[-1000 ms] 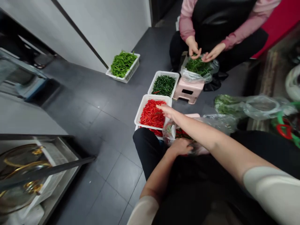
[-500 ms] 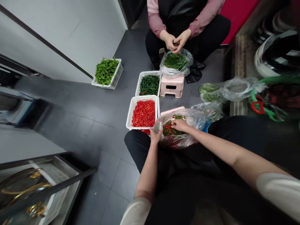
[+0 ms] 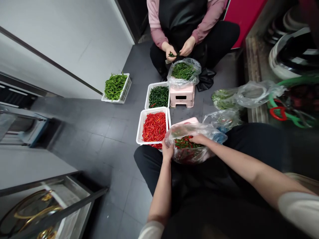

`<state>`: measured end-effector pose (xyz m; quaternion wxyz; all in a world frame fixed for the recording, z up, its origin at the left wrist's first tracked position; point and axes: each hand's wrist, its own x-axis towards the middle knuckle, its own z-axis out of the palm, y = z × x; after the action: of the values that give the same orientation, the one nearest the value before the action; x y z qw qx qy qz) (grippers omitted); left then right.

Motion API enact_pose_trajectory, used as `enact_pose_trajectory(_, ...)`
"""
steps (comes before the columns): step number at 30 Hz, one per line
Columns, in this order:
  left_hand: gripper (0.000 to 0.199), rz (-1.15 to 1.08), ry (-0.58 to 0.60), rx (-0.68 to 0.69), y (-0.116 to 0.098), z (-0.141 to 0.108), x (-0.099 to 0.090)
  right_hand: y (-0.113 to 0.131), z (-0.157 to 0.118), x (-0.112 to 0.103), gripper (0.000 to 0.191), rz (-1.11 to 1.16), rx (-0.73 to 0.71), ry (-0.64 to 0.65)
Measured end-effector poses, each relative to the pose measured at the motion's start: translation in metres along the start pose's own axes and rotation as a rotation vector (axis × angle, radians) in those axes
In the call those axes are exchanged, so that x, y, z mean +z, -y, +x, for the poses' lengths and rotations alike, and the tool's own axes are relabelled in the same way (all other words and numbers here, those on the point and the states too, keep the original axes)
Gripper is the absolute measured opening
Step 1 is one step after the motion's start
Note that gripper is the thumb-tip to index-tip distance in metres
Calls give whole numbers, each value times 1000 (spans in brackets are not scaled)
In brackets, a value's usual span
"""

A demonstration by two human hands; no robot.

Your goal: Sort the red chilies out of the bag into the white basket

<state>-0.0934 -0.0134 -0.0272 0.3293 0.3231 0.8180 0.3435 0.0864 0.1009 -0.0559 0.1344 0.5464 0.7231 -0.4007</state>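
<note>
A clear plastic bag point(image 3: 199, 154) of red and green chillies point(image 3: 185, 142) lies open between my knees, over a pink stool point(image 3: 185, 122). My left hand point(image 3: 168, 150) grips the bag's left rim, fingers wrapped round the plastic. Inside the bag, my right hand point(image 3: 198, 139) reaches among the chillies from the right; its fingertips are partly hidden, and I cannot tell whether they hold one. Just left of the bag stands a white basket point(image 3: 139, 127) of red chillies point(image 3: 154, 126). Behind it is another white basket point(image 3: 148, 94) with dark green chillies point(image 3: 159, 97).
Opposite, a person point(image 3: 183, 16) holds green chillies over a bag point(image 3: 183, 70) on a pink stool point(image 3: 181, 96). A basket of long green peppers point(image 3: 115, 87) stands back left. More plastic bags point(image 3: 225, 99) and red-handled scissors point(image 3: 278, 113) are at the right; a metal rack point(image 3: 74, 202) is front left.
My right hand has gone deeper into the chillies, while my left stays on the bag rim. The other person's hands have moved apart, with green chillies between them. The view has shifted slightly.
</note>
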Motion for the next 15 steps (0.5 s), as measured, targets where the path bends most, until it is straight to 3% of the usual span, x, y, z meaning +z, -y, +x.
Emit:
enact_pose_trajectory(2,56,98,-144,102,-5,-9,-9,-6,-7,-9,14,100,-50,-7)
enact_pose_trajectory(3,50,100,-149,151,-9,-14,-10,-8,-11,-13,12,192,-101,-4)
enact_pose_trajectory(4,41,70,-104,194,-14,-20,-9,-10,-17,-17,12,312,-156,11)
enact_pose_trajectory(6,26,-31,104,243,-23,-29,1,-13,-27,-21,19,587,-228,78)
enact_pose_trajectory(8,21,-101,285,236,-31,-34,19,-15,-36,-20,30,829,-210,180)
enact_pose_trajectory(9,24,-126,320,210,-34,-34,30,-16,-38,-18,34,932,-193,224)
enact_pose_trajectory(12,31,-221,284,86,-39,-29,56,-20,-41,-10,39,1131,-142,322)
enact_pose_trajectory(15,19,-263,320,28,-43,-22,64,-23,-42,-6,35,1175,-152,366)
